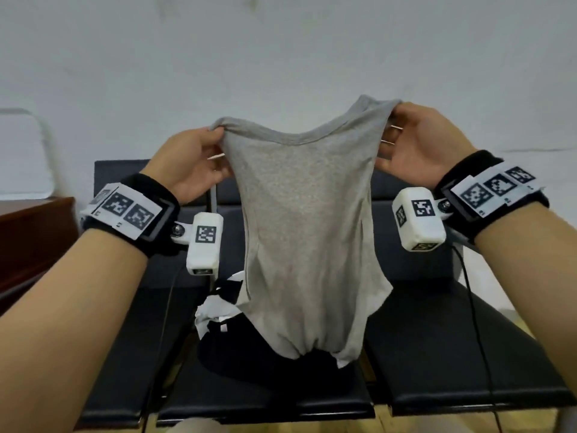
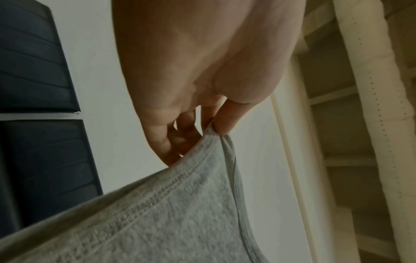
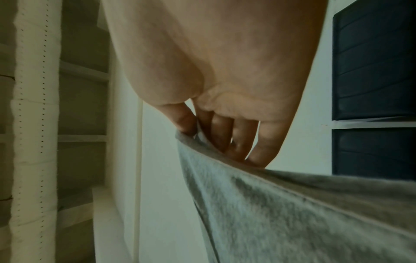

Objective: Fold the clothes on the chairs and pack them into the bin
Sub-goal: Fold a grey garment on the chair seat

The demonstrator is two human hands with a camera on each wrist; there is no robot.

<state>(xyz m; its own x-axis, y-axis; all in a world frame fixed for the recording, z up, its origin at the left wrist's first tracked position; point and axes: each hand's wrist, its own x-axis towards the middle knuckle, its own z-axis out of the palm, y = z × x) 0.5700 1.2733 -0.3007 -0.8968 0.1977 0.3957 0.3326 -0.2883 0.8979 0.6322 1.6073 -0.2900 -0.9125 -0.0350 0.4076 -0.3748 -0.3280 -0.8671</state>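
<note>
A grey sleeveless top hangs in the air above the black chairs, its lower hem brushing a pile below. My left hand pinches its left shoulder strap between thumb and fingers, and my right hand pinches the right strap, slightly higher. The left wrist view shows the thumb and fingers pinching the ribbed edge of the grey top. In the right wrist view the thumb and fingers clamp the grey top the same way. A black garment and a black-and-white one lie on the middle seat under it.
A row of black padded chairs stands against a pale wall. A dark wooden cabinet sits at the left. Black cables trail from my wrist cameras across the seats. No bin shows in any view.
</note>
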